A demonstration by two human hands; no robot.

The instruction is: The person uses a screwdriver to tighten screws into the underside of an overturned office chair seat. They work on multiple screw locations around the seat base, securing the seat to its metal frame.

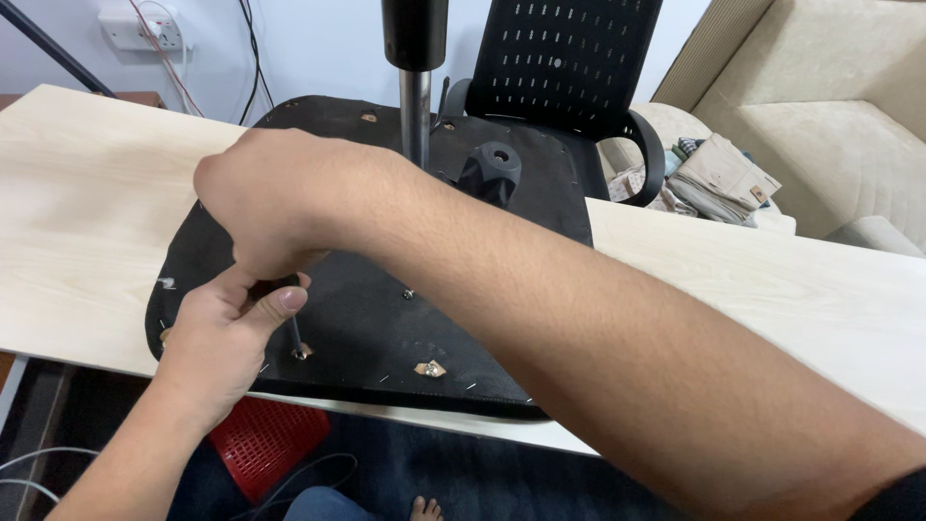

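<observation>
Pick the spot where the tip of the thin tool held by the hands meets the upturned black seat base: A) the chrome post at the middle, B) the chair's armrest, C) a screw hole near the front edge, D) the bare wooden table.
C: the thin tool under the left hand and right hand ends at a screw hole near the front edge of the seat base.

Upturned black chair seat (386, 328) lying on a pale wooden table (87, 193), right hand (275, 198) gripping the top of a screwdriver (294, 328), left hand (227, 333) steadying its shaft over a screw (302, 354), metal gas-lift post (416, 101) rising behind, black mesh chair back (564, 63) beyond.
</observation>
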